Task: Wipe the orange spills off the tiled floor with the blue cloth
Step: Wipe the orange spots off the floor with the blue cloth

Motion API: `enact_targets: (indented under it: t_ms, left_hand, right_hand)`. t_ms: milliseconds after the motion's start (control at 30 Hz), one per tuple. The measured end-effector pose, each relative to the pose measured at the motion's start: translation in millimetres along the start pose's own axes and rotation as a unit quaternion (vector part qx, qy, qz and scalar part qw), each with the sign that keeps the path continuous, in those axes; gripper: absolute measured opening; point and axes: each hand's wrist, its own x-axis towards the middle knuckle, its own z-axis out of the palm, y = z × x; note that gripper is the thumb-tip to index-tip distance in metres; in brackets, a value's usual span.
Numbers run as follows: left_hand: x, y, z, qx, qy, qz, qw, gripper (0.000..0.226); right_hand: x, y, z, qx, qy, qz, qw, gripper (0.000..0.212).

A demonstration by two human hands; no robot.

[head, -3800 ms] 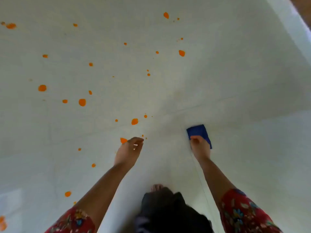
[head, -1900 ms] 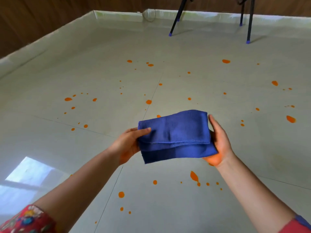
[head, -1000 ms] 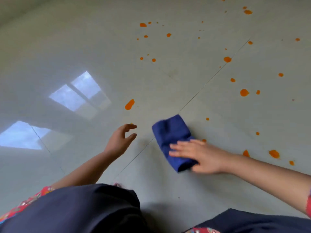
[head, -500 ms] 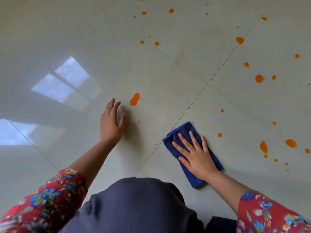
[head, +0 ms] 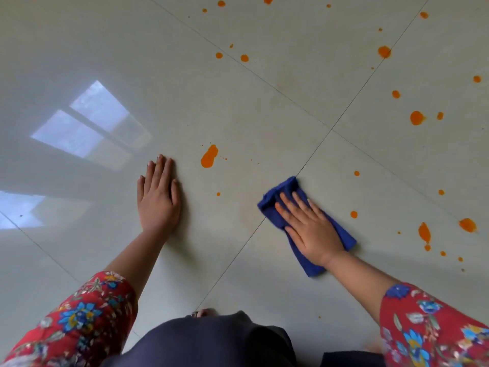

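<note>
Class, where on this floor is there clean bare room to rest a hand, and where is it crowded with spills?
Bare: floor left of the left hand, around the window reflection. Crowded: right of the blue cloth, where orange spills scatter; one large splash lies between the hands.

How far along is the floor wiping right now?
Early on. Done: the tile patch around the blue cloth looks free of orange. In hand: the right hand presses the cloth flat on the floor; the left hand braces beside the long orange spill. Left: that spill and many orange drops farther out and to the right.
</note>
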Motion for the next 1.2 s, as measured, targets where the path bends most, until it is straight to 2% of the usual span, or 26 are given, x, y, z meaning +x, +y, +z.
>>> enact_targets:
  t_ms: [67,100,133,200,267,300,367,433,467,533,600,633,667,733,767,800,900,1000,1100,1200]
  left_hand:
    - [-0.1,-0.2,1.2,-0.004,0.002,-0.003,1.000,0.050]
    - [-0.2,-1.0,1.7,-0.005,0.003,-0.002,1.000,0.050]
    - [0.0,-2.6,1.4,-0.007,0.005,-0.004,1.000,0.050]
    - [-0.4,-1.8,1.2,-0.006,0.003,0.001,1.000,0.050]
    - [-0.9,0.3,1.1,-0.006,0.006,-0.002,1.000,0.050]
    - [-0.9,0.7,0.7,-0.006,0.009,-0.008,1.000,0.051]
    - [-1.6,2.4,1.1,-0.003,0.009,-0.011,1.000,0.051]
    - [-2.0,4.0,0.5,-0.004,0.007,-0.009,1.000,0.051]
    - [-1.5,3.2,-0.3,-0.004,0.007,-0.008,1.000,0.052]
    - [-2.3,1.8,-0.6,-0.002,0.010,-0.007,1.000,0.053]
    - [-2.5,1.7,1.1,-0.001,0.013,-0.008,1.000,0.052]
    - [-1.2,0.3,1.4,-0.001,0.014,-0.010,1.000,0.052]
    - [-0.9,-0.1,2.4,-0.001,0.014,-0.010,1.000,0.052]
    - [-1.0,-0.4,3.7,-0.002,0.016,-0.009,1.000,0.052]
    - [-0.9,-0.4,4.2,-0.002,0.018,-0.011,1.000,0.052]
    - [-0.5,-0.5,4.6,-0.001,0.021,-0.011,1.000,0.052]
    - [-0.4,-3.1,4.8,0.005,0.021,-0.005,1.000,0.056]
    - [1.4,-3.9,3.4,-0.027,0.026,-0.025,0.999,0.058]
    - [-0.2,-0.7,2.6,-0.017,0.024,-0.023,0.999,0.059]
    - [0.0,-1.2,3.3,-0.008,0.022,-0.023,0.999,0.060]
  right_hand:
    - [23.4,-27.1,-3.5,0.023,0.025,0.057,0.998,0.056]
    - [25.8,-43.2,0.0,0.025,0.016,0.022,0.999,0.057]
    - [23.3,-54.8,4.7,0.011,0.001,-0.062,0.998,0.058]
    - [8.5,-50.5,9.7,0.000,-0.049,-0.246,0.968,0.057]
    - [11.5,-24.8,4.9,-0.013,-0.054,-0.316,0.947,0.056]
    - [21.8,-12.6,2.2,-0.025,-0.051,-0.303,0.951,0.056]
    - [50.1,0.8,-6.2,-0.008,-0.034,-0.172,0.984,0.055]
    - [75.5,-17.8,-11.5,0.002,0.004,-0.060,0.998,0.056]
    - [82.0,-35.5,-10.0,0.005,0.010,-0.056,0.998,0.056]
    - [76.6,-63.3,-1.7,0.007,-0.012,-0.165,0.986,0.056]
    - [69.7,-57.5,-1.1,-0.013,-0.042,-0.302,0.952,0.056]
    - [76.9,-47.4,-5.0,-0.017,-0.036,-0.317,0.948,0.055]
    - [85.2,-38.2,-7.7,-0.016,-0.022,-0.283,0.959,0.054]
    - [98.9,-33.7,-12.3,-0.001,0.011,-0.123,0.992,0.053]
    - [101.3,-41.0,-13.3,-0.003,0.021,-0.081,0.996,0.053]
    - [102.2,-53.6,-11.9,-0.008,0.032,-0.099,0.995,0.054]
    - [114.1,-93.6,-3.7,-0.006,0.003,-0.236,0.972,0.054]
    - [183.0,-107.8,-18.7,-0.014,0.001,-0.207,0.978,0.055]
    - [235.5,-82.5,-31.5,-0.018,-0.011,-0.080,0.997,0.057]
    - [215.2,-49.6,-25.9,0.039,0.039,0.099,0.994,0.057]
